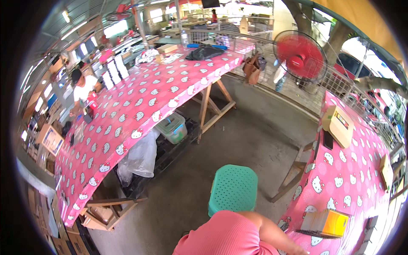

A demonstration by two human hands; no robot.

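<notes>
At the lower edge, a pink ribbed sleeve (227, 236) covers my left shoulder and upper arm. My bare left forearm reaches right, over the near edge of the right-hand table. Only a little of my left hand (301, 251) shows at the bottom rim; its fingers are cut off, so what it touches is hidden. Closest to it lies a stack of yellow-covered notebooks (333, 223), with a dark coil-like binding along its near side. My right hand is outside the picture.
A green plastic stool (233, 189) stands beside me. Pink patterned cloths cover the right table (340, 170) and the long left table (140, 102). A cream box (338, 126) and a dark phone-like object (328, 140) lie far right. Beyond are a red fan (300, 56) and a co-worker (85, 87).
</notes>
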